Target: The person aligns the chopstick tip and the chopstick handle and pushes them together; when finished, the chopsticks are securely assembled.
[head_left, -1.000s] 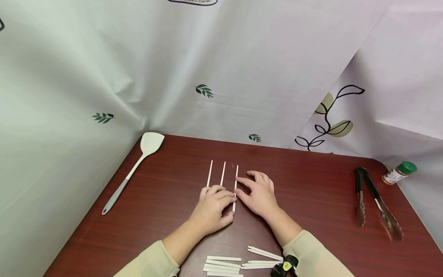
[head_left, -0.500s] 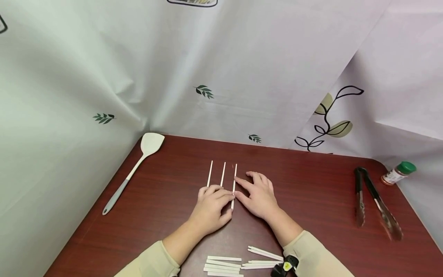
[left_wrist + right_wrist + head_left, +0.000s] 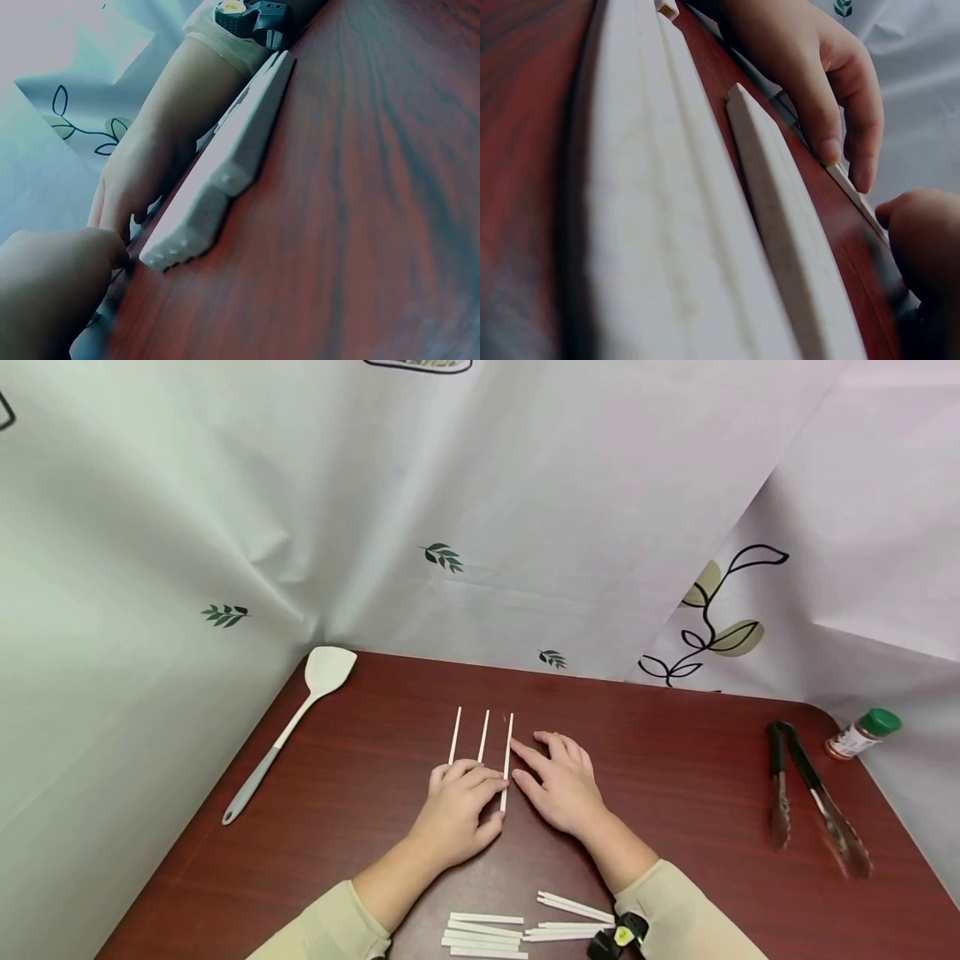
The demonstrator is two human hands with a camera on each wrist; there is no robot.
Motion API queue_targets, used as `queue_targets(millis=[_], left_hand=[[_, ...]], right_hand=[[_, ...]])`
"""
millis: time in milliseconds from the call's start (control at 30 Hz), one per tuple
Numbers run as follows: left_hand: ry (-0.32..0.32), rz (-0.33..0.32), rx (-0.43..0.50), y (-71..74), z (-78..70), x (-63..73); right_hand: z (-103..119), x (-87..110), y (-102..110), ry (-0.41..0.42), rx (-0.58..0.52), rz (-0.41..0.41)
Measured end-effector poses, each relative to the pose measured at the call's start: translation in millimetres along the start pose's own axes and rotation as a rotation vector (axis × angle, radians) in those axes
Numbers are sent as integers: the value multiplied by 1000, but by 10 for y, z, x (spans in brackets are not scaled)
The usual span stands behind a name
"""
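Observation:
Three thin white sticks lie side by side on the table: a left stick [image 3: 454, 739], a middle stick [image 3: 483, 735] and a right stick [image 3: 507, 752]. My left hand [image 3: 459, 810] rests over the near parts of the left two, hiding them. Its thumb and index fingertip touch the right stick from the left, as the right wrist view also shows. My right hand [image 3: 558, 781] is on the other side, its index fingertip at that stick and its thumb slightly off it. In the left wrist view, both the right hand [image 3: 142, 165] and left hand [image 3: 60, 277] appear.
Near the front edge lie several loose white sticks [image 3: 483, 933], with more white sticks [image 3: 566, 930] by the right sleeve. A spatula [image 3: 288, 727] lies at left. Tongs [image 3: 817, 793] and a green-capped jar [image 3: 862, 735] are at right. A printed cloth [image 3: 525, 527] hangs behind.
The right stick has shifted slightly left and away from me, closer to the middle one. My right thumb has come off it, while the left hand has barely moved.

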State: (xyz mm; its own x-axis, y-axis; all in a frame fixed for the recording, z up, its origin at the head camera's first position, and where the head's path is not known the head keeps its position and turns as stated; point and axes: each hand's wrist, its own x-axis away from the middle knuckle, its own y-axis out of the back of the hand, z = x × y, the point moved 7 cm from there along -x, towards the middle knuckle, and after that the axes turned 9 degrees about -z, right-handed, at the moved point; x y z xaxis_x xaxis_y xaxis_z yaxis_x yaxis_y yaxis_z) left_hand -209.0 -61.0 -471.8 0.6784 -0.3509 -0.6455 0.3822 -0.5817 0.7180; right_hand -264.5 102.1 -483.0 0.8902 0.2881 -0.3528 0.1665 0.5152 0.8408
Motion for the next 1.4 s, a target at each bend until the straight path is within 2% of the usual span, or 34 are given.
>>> queue_targets(millis=[200, 367, 567, 700, 833, 1000, 1100, 1233, 1400], left_hand=[[10, -25, 52, 22, -7, 1], [-9, -46, 105, 64, -41, 28], [-20, -12, 194, 129, -174, 166], [-36, 11, 238, 163, -272, 272], [-62, 20, 280, 202, -338, 361], [-101, 4, 343, 266, -371, 440], [-123, -13, 369, 305, -372, 467], [-139, -14, 390, 322, -369, 472], [-138, -18, 406, 313, -361, 464]], right_hand=[[-89, 33, 89, -50, -197, -131], [-122, 117, 211, -12, -363, -234], [-163, 305, 368, 7, -500, -309], [-137, 494, 442, 36, -499, -296], [-45, 740, 524, 120, -507, -292], [100, 1071, 613, 285, -515, -309], [171, 1224, 617, 384, -495, -284], [218, 1335, 597, 479, -462, -235], [255, 1351, 568, 553, -416, -205]])
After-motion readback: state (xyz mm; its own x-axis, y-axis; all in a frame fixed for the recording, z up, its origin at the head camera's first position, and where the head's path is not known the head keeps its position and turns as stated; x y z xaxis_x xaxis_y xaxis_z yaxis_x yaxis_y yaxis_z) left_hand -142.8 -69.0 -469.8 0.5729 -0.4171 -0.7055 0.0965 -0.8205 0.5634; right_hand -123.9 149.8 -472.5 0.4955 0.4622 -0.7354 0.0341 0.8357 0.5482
